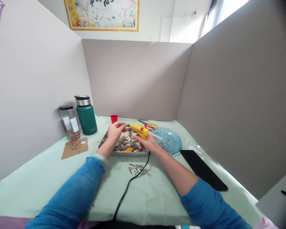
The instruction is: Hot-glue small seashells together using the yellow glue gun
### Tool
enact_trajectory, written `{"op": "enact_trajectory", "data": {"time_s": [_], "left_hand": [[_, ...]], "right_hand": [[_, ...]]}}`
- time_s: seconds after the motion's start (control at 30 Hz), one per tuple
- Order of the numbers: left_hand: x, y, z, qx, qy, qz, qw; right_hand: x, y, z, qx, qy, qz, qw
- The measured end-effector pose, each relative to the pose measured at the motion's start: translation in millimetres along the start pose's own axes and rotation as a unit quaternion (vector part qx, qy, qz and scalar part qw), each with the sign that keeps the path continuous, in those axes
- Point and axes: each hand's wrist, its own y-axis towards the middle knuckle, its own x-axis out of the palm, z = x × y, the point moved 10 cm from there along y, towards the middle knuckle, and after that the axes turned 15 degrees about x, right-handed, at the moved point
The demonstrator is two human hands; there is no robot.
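Observation:
My right hand (147, 142) is wrapped round the handle of a yellow hot glue gun (139, 128), its nozzle pointing left and a clear glue stick out of its back. At the nozzle tip, the fingers of my left hand (116, 130) are pinched together; what they hold is too small to make out. Beneath both hands lies a metal tray (130, 154) filled with shells and pebbles (127, 143). The gun's black cord (131, 180) runs toward me over the table, past a small pile of silver metal clips (136, 170).
At left stand a green flask (86, 119) and a clear jar (70, 125), with a brown board (73, 149) in front. A red cup (114, 118) and scissors (150, 125) lie behind the tray. To the right are a blue glass plate (173, 140) and a black flat pad (203, 170). Grey panels surround the table.

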Motion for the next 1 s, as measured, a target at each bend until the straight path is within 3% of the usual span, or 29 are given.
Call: {"op": "enact_trajectory", "data": {"time_s": [0.4,1.0], "left_hand": [[3.2,-3.5,9.8,0.002,0.001,-0.005,1.000],[1.8,-1.2,4.2,0.008,0.007,-0.006,1.000]], "right_hand": [[-1.4,-2.8,-2.4,0.001,-0.001,0.001,1.000],[-1.7,-2.2,-1.3,0.008,-0.006,0.006,1.000]]}}
